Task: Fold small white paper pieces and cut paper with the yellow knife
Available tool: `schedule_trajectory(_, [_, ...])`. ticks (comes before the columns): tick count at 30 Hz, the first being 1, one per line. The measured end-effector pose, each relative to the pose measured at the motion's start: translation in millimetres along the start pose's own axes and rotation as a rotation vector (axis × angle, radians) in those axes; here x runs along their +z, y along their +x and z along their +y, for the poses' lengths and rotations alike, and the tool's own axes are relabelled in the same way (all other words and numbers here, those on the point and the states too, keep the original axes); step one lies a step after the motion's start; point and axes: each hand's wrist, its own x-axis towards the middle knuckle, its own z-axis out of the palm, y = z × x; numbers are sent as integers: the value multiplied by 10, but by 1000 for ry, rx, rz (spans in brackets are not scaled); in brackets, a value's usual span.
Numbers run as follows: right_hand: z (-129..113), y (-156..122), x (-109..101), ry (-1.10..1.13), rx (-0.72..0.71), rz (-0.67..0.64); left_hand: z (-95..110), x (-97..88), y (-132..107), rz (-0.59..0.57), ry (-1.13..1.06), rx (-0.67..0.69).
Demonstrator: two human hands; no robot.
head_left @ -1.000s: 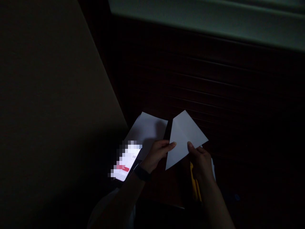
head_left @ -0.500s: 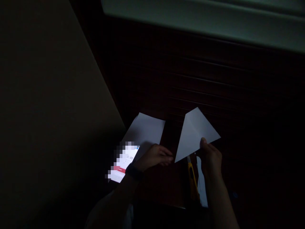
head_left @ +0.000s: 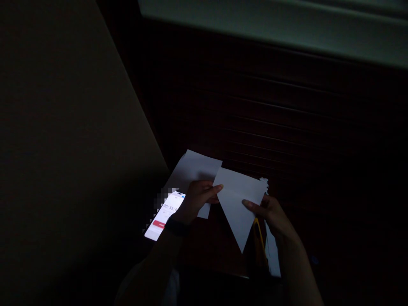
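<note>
Paper: white triangle (head_left: 238, 204), point hanging down, held between both hands
Left hand (head_left: 194, 202): pinching its left corner
Right hand (head_left: 270, 214): gripping the right edge

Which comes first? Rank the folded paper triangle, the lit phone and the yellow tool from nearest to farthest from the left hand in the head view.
From the left hand:
1. Folded paper triangle, pinched at its left corner.
2. Lit phone, just left, beside the wrist.
3. Yellow tool, to the right, under the right hand.
</note>
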Motion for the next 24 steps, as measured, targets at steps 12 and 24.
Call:
schedule_trajectory(12, [34,-31,-188,-67,27,-67,58,-47,-83,-417,157,-125])
schedule_trajectory(24, [-15,-89,-180,-103,26,-176,34,-59,-101,-440,245,-58])
